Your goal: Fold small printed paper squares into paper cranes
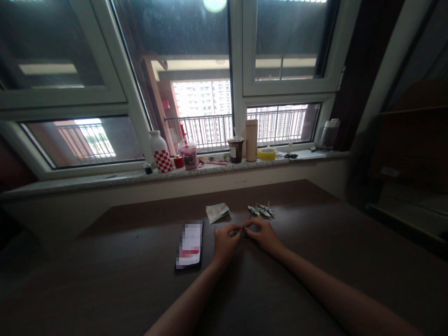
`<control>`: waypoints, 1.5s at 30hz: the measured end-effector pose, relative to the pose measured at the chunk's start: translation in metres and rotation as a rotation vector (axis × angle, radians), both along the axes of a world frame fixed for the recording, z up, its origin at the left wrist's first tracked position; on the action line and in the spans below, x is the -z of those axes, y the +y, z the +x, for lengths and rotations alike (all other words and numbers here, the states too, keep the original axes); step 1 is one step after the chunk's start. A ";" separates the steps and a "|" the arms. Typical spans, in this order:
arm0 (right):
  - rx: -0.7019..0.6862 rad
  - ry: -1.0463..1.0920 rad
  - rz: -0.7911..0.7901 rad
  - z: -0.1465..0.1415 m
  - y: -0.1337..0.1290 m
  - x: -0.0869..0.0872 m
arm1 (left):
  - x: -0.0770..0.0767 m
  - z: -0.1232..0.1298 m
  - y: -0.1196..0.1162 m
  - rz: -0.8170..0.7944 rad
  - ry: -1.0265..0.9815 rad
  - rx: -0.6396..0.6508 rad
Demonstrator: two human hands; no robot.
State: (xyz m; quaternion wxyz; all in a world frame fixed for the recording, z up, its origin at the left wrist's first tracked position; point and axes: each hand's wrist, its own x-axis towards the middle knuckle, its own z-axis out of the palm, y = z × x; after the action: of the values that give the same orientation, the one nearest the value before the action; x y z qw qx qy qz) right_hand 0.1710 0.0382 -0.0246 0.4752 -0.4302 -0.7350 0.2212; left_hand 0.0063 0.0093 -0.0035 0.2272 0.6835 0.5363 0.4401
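Note:
Over the dark table, my left hand [227, 239] and my right hand [262, 232] meet fingertip to fingertip. Both are closed in a pinch on something small and dark, mostly hidden by the fingers; its kind cannot be made out. Just beyond my left hand lies a small stack of printed paper slips [217, 212]. Several folded, pointed paper pieces [262, 210] lie in a loose pile past my right hand. To the left of my left hand a phone [190, 245] rests face up with its screen lit, its content blurred.
The brown table [140, 261] reaches toward a stone windowsill [136, 179]. Along the sill stand a checkered bottle [161, 153], a pink drink cup [189, 154], a dark drink cup [235, 150], a tan flask [251, 141], yellow tape [267, 154] and black scissors [290, 156].

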 end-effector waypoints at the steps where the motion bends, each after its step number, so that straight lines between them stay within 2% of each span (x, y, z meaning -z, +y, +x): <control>1: 0.012 -0.003 -0.002 0.000 0.000 0.000 | -0.001 0.000 -0.001 0.000 -0.014 0.006; 4: 0.045 0.000 -0.014 -0.001 -0.002 -0.001 | -0.005 0.001 -0.003 -0.007 -0.036 0.003; 8: 0.021 0.028 -0.037 -0.002 -0.002 0.000 | -0.005 0.001 -0.003 -0.037 -0.048 0.010; 15: -0.013 0.132 -0.180 -0.005 0.000 0.001 | -0.003 -0.001 -0.001 0.007 -0.077 0.012; 26: 0.069 0.115 -0.097 -0.011 -0.002 0.001 | -0.005 0.004 -0.003 0.002 -0.083 -0.061; 34: 0.097 0.103 -0.035 -0.011 -0.003 0.001 | -0.005 0.006 -0.004 0.027 -0.106 -0.044; 45: 0.055 0.205 -0.137 -0.007 0.000 -0.001 | -0.003 0.006 -0.001 0.015 -0.140 0.019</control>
State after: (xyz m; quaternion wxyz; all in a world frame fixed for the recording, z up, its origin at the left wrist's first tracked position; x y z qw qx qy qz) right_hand 0.1644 0.0378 -0.0240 0.5230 -0.4569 -0.6537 0.3006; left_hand 0.0122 0.0079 -0.0001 0.2631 0.6579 0.5092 0.4886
